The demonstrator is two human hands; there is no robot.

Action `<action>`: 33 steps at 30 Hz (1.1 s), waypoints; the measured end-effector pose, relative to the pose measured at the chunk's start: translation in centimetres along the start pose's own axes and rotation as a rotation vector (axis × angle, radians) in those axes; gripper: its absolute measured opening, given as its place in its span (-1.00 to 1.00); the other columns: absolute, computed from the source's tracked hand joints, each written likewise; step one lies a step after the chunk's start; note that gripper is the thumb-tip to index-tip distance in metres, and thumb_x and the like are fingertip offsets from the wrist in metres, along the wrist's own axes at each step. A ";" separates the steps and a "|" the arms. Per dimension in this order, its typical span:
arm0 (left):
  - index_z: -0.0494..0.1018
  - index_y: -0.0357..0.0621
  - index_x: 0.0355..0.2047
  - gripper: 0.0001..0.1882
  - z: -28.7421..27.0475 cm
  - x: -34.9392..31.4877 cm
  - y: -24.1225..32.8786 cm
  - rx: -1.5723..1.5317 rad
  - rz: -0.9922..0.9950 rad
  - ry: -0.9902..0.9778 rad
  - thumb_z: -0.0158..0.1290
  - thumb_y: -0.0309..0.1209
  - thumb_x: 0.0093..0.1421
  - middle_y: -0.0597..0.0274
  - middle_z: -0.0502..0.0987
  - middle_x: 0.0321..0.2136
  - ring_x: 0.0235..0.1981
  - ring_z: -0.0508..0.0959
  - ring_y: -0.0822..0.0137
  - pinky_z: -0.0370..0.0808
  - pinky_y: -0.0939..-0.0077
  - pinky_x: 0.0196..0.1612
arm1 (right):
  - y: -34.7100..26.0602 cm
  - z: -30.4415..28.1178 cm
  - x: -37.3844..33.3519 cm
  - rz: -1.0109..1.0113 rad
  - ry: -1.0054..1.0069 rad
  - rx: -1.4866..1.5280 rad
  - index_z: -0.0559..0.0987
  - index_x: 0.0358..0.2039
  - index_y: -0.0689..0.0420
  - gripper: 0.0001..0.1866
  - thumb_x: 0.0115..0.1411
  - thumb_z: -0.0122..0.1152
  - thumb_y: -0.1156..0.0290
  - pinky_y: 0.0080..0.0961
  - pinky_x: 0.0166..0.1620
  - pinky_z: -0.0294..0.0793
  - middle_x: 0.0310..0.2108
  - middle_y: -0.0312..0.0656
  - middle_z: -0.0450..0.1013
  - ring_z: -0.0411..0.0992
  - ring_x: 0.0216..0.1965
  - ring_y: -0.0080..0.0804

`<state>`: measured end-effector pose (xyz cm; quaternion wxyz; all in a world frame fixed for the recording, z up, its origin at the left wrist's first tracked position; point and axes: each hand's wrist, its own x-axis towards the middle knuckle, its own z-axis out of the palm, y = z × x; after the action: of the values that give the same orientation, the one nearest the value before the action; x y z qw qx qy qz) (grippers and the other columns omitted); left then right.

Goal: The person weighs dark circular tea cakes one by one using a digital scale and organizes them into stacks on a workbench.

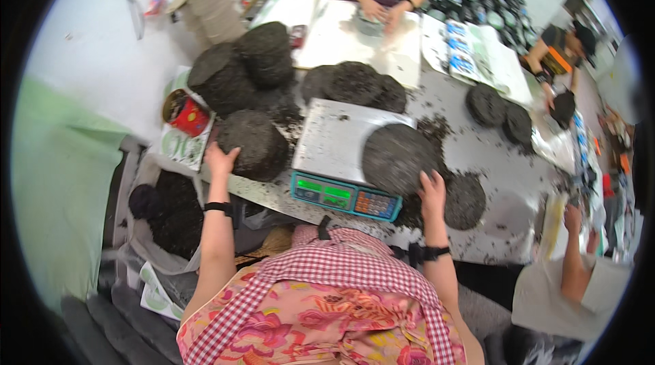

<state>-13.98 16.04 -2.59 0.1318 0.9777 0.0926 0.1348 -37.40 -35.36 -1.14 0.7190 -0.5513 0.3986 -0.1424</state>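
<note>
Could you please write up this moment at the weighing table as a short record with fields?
setting: metal table strewn with dark crumbs
left hand: left hand rests on a stack of dark pressed discs
right hand: right hand grips the near edge of a dark disc
disc position: on the scale, overhanging the platform's right edge
other discs: one lies beside the right hand; taller stacks stand behind
others: a person across the table presses something onto white paper
</note>
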 end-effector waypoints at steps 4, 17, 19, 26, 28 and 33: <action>0.28 -0.32 -0.04 -0.09 -0.3 0.9 -1.3 0.008 -0.012 -0.007 0.34 0.01 -0.32 -0.23 0.46 -0.22 -0.17 0.45 -0.17 0.40 0.09 -0.12 | 6.6 -7.7 5.3 -0.395 0.506 -0.368 0.34 -0.10 0.26 -0.50 0.03 0.30 0.29 -0.36 -0.06 0.31 -0.13 -0.06 0.32 0.30 -0.07 -0.28; 0.32 -0.29 -0.05 -0.54 -0.5 4.0 -6.7 -1.566 -0.506 -0.229 0.13 -0.32 0.09 0.10 0.42 -0.08 -0.07 0.43 0.21 0.37 0.27 -0.01 | 10.9 -19.6 7.5 0.092 0.429 0.970 0.42 -0.34 0.12 -0.84 0.12 -0.01 0.33 -0.29 -0.22 0.37 -0.39 -0.24 0.41 0.36 -0.37 -0.33; 0.36 -0.26 -0.11 -0.63 -0.5 3.3 -4.7 -1.611 -0.464 -0.322 0.08 -0.31 0.13 0.11 0.43 -0.13 -0.10 0.44 0.23 0.39 0.30 -0.04 | 9.0 -17.7 6.6 0.035 0.220 0.928 0.42 -0.32 0.14 -0.84 0.14 -0.05 0.36 -0.25 -0.21 0.38 -0.35 -0.23 0.42 0.36 -0.36 -0.30; 0.34 -0.33 -0.10 -0.62 2.0 -4.9 19.2 -1.623 -0.241 -0.567 0.04 -0.32 0.16 0.14 0.45 -0.15 -0.12 0.43 0.33 0.37 0.43 -0.05 | -0.8 4.4 1.9 0.062 -0.305 0.077 0.37 -0.08 0.21 -0.64 0.15 0.07 0.31 -0.51 -0.53 0.50 -0.46 -0.30 0.29 0.29 -0.51 -0.53; 0.28 -0.38 -0.04 -0.54 1.5 -6.8 23.4 -1.361 -0.004 -0.590 0.05 -0.28 0.16 0.05 0.45 -0.13 -0.11 0.43 0.27 0.36 0.42 -0.05 | -1.0 5.7 2.7 -0.020 -0.346 -0.098 0.34 0.00 0.24 -0.56 0.17 0.08 0.28 -0.53 -0.51 0.49 -0.42 -0.26 0.33 0.34 -0.49 -0.52; 0.24 -0.28 0.01 -0.52 2.0 -7.7 19.6 -0.737 0.361 -0.050 0.05 -0.33 0.12 -0.02 0.43 -0.18 -0.17 0.45 0.14 0.36 0.32 -0.06 | 5.2 -2.3 7.5 -0.472 0.202 -0.464 0.41 -0.12 0.29 -0.57 0.04 0.24 0.34 -0.52 -0.23 0.39 -0.30 -0.13 0.38 0.36 -0.34 -0.43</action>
<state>-17.84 -4.66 -0.77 0.4498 0.8685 -0.1382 0.1561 -35.51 -39.90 -9.11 0.4788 -0.7600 0.3511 -0.2642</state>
